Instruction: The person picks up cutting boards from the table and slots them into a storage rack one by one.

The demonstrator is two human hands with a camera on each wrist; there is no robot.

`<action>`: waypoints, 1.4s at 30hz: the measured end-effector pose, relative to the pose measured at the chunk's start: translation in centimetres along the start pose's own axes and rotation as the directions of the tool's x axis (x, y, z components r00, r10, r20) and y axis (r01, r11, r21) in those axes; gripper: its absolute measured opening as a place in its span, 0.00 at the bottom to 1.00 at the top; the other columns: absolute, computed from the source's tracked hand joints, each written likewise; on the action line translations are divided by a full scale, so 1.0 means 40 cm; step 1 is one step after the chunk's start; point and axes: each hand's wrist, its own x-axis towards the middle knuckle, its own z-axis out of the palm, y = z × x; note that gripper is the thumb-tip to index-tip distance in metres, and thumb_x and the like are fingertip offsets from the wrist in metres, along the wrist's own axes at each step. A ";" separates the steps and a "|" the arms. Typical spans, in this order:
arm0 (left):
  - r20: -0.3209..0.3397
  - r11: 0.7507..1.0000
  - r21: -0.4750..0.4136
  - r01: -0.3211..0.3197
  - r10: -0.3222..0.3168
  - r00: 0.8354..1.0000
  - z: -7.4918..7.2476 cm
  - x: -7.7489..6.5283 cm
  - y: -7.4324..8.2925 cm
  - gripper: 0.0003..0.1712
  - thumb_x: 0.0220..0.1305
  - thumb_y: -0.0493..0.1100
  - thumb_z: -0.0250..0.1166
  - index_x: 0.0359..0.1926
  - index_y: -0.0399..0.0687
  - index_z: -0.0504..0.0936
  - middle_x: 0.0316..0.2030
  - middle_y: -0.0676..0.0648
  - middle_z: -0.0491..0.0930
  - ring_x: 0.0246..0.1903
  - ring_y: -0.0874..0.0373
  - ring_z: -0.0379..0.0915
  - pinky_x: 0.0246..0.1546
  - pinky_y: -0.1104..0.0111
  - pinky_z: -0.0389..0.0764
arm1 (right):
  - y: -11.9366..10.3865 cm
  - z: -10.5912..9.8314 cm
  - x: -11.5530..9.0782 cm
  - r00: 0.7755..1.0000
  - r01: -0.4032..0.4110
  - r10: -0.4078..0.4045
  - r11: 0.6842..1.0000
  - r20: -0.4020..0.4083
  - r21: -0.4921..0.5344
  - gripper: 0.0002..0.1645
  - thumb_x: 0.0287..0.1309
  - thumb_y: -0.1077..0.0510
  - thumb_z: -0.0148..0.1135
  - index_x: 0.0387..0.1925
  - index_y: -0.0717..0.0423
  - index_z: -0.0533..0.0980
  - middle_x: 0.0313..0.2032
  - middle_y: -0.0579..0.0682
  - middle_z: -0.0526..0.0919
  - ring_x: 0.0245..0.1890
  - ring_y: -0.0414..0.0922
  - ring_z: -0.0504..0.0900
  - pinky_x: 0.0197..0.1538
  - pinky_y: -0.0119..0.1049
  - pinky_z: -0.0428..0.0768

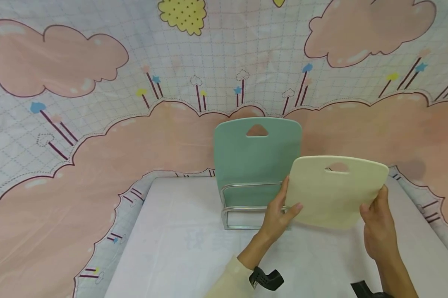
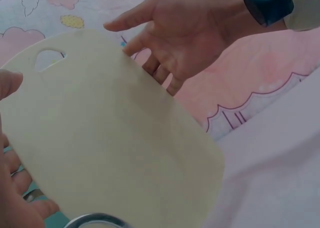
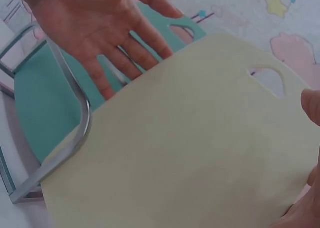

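Note:
A cream cutting board (image 1: 337, 198) with a cut-out handle is raised and tilted between my two hands, beside a metal rack (image 1: 242, 209). My left hand (image 1: 274, 217) holds its left edge, with the thumb over the near face in the head view. Along the opposite edge, my right hand (image 1: 380, 227) grips the board, the fingers partly hidden behind it. A green cutting board (image 1: 259, 159) stands upright in the silver wire rack. In the right wrist view, a bent rack bar (image 3: 86, 113) crosses one corner of the cream board.
Under the rack is a white table (image 1: 179, 231). A cloth backdrop (image 1: 186, 136) printed with pink clouds and small stars hangs behind and around the table. Each wrist wears a black band, such as the left one (image 1: 266, 278).

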 end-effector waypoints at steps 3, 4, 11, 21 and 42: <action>-0.008 1.000 -0.012 0.001 -0.001 1.000 -0.003 -0.005 -0.004 0.48 0.68 0.59 0.54 0.75 0.39 0.41 0.73 0.48 0.44 0.71 0.57 0.39 0.68 0.62 0.48 | 0.003 0.002 -0.003 1.000 -0.027 0.027 1.000 -0.010 -0.012 0.34 0.68 0.69 0.46 0.71 0.59 0.49 0.61 0.57 0.58 0.66 0.50 0.50 0.63 0.41 0.42; -0.011 1.000 -0.016 0.000 0.000 1.000 -0.005 -0.006 -0.005 0.48 0.68 0.58 0.54 0.75 0.39 0.41 0.73 0.47 0.45 0.71 0.57 0.39 0.68 0.63 0.48 | 0.005 0.002 -0.003 1.000 -0.026 0.026 1.000 -0.006 -0.014 0.34 0.68 0.69 0.46 0.72 0.59 0.48 0.62 0.57 0.58 0.66 0.50 0.49 0.63 0.41 0.42; -0.020 0.999 0.037 0.010 -0.009 1.000 -0.022 -0.011 -0.003 0.48 0.69 0.60 0.54 0.75 0.40 0.41 0.73 0.47 0.45 0.71 0.57 0.42 0.68 0.62 0.51 | 0.018 0.010 0.006 1.000 -0.001 0.002 0.999 0.025 -0.038 0.35 0.68 0.70 0.45 0.72 0.60 0.47 0.63 0.59 0.56 0.66 0.53 0.49 0.63 0.40 0.46; -0.075 0.995 0.091 0.031 -0.024 0.997 -0.051 -0.020 0.008 0.49 0.67 0.64 0.53 0.75 0.45 0.42 0.73 0.50 0.45 0.71 0.57 0.42 0.67 0.60 0.52 | 0.030 0.038 0.021 0.996 0.001 -0.002 1.000 0.087 0.013 0.39 0.69 0.70 0.43 0.75 0.55 0.42 0.68 0.59 0.50 0.69 0.51 0.42 0.66 0.38 0.44; -0.129 0.998 0.061 0.032 -0.024 0.991 -0.114 -0.033 0.013 0.45 0.68 0.56 0.56 0.75 0.45 0.45 0.74 0.48 0.45 0.71 0.59 0.40 0.68 0.59 0.51 | 0.039 0.092 0.021 0.993 -0.094 0.094 0.996 0.071 -0.003 0.42 0.68 0.73 0.41 0.76 0.45 0.41 0.75 0.49 0.39 0.73 0.46 0.34 0.71 0.42 0.34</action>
